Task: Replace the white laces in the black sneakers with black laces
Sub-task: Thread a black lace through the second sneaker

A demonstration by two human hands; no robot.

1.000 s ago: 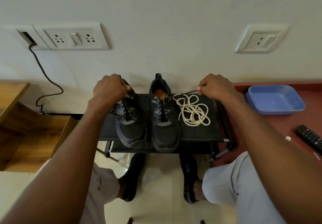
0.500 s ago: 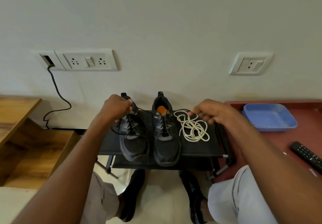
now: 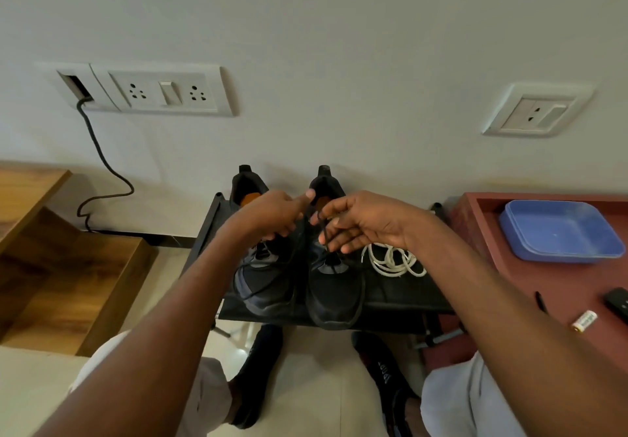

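Black fabric sneakers on the dark worktop are half hidden by both hands, now meeting above them. The right hand pinches a thin black lace; the left hand's grip is unclear.

**Both hands over the right sneaker**

My left hand and right hand meet above the two black sneakers on the black worktop. My right fingers pinch a black lace hanging to the right shoe. The white laces lie coiled just beside it.
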